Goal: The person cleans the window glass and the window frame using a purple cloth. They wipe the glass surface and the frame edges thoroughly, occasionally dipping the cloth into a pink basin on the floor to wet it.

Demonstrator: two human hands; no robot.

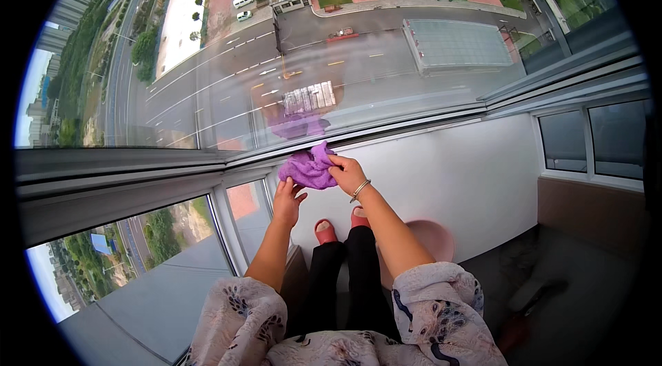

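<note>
A crumpled purple cloth [308,167] is bunched up in front of me, beside the window frame. My right hand [348,177], with a bracelet at the wrist, pinches the cloth's right side between thumb and fingers. At the lower left edge of the cloth, the fingertips of my left hand [286,202] touch it; the thumb stands apart from the fingers. Just beyond the cloth runs the dark lower rail of the window frame [372,137]. The large window pane [241,114] above it carries a faint purple reflection.
White wall panel [476,180] drops below the rail to the right. Near my feet in red slippers [325,231] stands a pink basin [434,238], partly behind my right forearm. Side windows [610,137] flank both ends. A street with vehicles lies far below outside.
</note>
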